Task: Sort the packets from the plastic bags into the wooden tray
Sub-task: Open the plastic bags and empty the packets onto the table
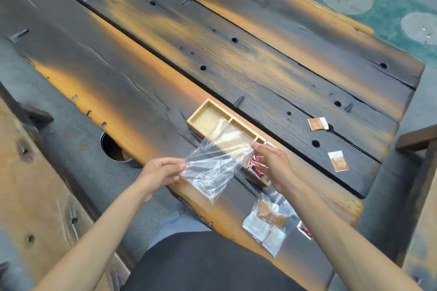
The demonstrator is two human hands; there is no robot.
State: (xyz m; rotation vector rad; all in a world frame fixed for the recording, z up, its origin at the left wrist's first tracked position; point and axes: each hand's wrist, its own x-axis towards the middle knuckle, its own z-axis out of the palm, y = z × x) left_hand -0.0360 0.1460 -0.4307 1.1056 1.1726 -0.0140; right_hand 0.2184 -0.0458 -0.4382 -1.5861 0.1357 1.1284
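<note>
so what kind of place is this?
Probably a rustic tea room or lounge rather than a lab: a long charred, amber-streaked plank table, a metal-lined round hole sunk in its near edge, and a teal floor with pale round motifs. Cannot say for certain.

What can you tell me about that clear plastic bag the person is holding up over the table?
The clear plastic bag is thin, see-through and crinkled, with a red line along its top edge. It looks empty. It hangs tilted above the table, in front of the wooden tray, partly veiling it. The left hand pinches its lower left edge, and the right hand pinches its upper right corner. Nothing else seems to touch it.
</note>
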